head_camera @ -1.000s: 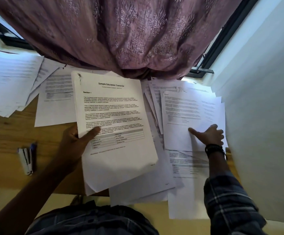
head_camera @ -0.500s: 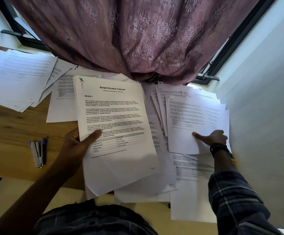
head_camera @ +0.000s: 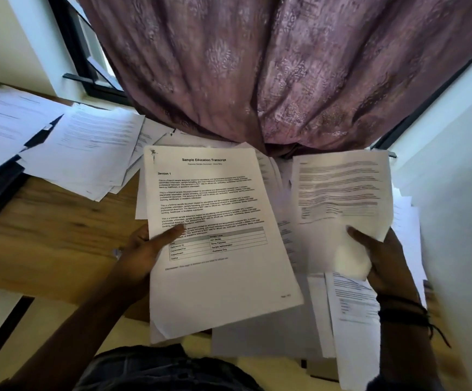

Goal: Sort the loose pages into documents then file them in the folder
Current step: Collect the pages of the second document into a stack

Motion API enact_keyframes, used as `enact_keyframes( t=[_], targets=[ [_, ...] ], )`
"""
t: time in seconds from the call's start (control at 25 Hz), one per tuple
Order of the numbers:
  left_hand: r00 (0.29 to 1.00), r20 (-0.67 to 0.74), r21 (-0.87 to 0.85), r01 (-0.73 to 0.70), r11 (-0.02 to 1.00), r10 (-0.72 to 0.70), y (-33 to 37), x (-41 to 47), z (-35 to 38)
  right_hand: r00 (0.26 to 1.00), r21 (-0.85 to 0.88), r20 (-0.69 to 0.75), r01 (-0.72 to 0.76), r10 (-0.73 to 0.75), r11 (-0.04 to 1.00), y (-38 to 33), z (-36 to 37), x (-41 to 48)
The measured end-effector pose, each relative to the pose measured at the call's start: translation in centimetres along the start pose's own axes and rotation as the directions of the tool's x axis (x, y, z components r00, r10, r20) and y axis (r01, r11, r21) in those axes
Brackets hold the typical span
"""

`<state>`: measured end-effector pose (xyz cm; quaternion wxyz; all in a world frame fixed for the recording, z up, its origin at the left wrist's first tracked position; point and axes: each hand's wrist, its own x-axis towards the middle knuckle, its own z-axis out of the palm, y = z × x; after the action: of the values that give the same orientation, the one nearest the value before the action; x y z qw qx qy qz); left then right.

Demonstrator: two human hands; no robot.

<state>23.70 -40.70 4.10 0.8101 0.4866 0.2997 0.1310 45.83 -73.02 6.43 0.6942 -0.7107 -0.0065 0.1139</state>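
The left hand (head_camera: 141, 251) grips a stapled transcript (head_camera: 215, 230) (headed "Sample Education Transcript"), thumb on its face, fingers closed behind. The right hand (head_camera: 384, 261) pinches 1 blurred page (head_camera: 339, 198) lifted above the loose pages (head_camera: 285, 244) spread over the wooden tabletop (head_camera: 60, 235).
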Motion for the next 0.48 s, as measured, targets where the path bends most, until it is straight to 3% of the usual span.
enact_keyframes(
  t=[0.16,0.36,0.48],
  targets=[
    [0.996,0.018,-0.009,0.090,0.996,-0.090,1.1,0.9,-2.2,0.993,0.054,0.115,0.024,-0.030,0.998,-1.3,5.0,-5.1],
    [0.990,0.011,-0.025,0.144,0.989,-0.144,1.9,1.6,-3.4,0.987,0.054,0.040,0.152,-0.154,0.987,-2.0,8.1,-6.4],
    [0.986,0.048,-0.060,0.160,0.985,-0.157,2.0,2.2,-4.0,0.968,0.061,-0.096,0.237,-0.231,0.970,-1.6,8.9,-6.1]
  ],
)
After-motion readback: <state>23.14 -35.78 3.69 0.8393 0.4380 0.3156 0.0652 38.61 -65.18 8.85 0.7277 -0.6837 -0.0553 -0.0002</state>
